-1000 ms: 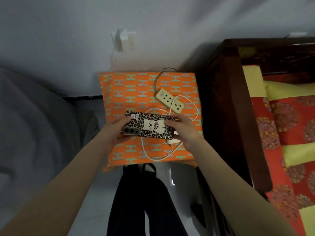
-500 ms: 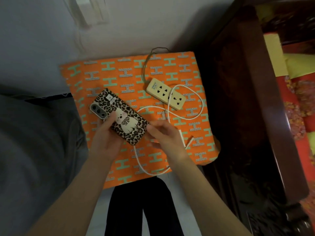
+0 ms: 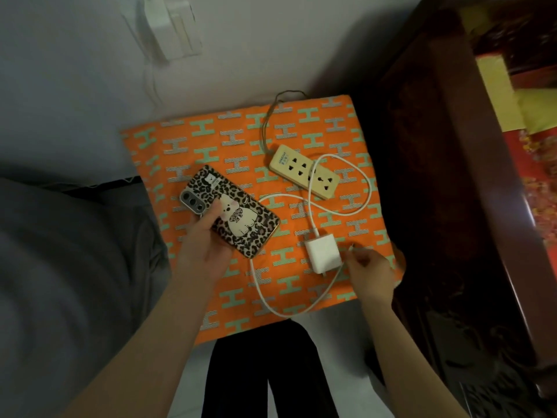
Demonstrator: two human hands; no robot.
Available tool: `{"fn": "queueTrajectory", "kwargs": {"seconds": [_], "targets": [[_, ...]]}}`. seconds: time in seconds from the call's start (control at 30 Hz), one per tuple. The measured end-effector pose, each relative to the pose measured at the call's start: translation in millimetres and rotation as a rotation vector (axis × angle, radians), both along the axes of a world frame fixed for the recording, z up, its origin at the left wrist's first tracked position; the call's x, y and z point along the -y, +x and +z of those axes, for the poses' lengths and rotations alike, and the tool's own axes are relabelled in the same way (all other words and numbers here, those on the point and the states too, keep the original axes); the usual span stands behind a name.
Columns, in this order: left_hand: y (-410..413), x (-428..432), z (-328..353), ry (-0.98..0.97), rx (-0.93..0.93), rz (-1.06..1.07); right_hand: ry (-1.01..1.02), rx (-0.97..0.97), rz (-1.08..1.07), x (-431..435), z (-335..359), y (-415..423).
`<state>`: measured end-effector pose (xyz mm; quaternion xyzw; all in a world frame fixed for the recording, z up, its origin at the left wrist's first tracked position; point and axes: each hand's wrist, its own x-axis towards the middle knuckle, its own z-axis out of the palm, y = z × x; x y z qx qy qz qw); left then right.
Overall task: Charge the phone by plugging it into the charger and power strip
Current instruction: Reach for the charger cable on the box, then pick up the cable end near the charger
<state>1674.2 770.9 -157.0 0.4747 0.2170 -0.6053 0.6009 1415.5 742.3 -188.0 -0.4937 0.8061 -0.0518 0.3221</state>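
Phone (image 3: 230, 211) now sits in the left hand (image 3: 205, 245) alone, back up over the orange cloth (image 3: 211, 137) — the right hand (image 3: 372, 271) has let go and pinches the white cable (image 3: 355, 176) end beside the charger (image 3: 323, 252). Connector comes next; the power strip (image 3: 303, 171) waits unplugged.

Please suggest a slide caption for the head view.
Left hand holds leopard-case phone; right hand pinches the cable end beside the unplugged charger.

cable tip: at right hand (image 3: 372, 268) fingertips, too small and blurred to tell
phone (image 3: 230, 211) screen: faces down, hidden
power strip (image 3: 303, 171) lead: runs off behind cloth edge
wall fixture (image 3: 171, 25): blurred, cut by top edge
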Motion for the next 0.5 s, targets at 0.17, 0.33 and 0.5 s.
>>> {"fn": "queueTrajectory", "kwargs": {"seconds": [0.17, 0.33, 0.5], "targets": [[1, -1, 4, -0.038, -0.030, 0.073, -0.066, -0.105, -0.011, -2, -2, 13], [4, -2, 14, -0.043, -0.048, 0.141, -0.127, -0.003, -0.119, 1, 20, 21], [10, -5, 23, -0.047, -0.084, 0.145, -0.230, 0.647, 0.086, -2, 87, 51]]}}
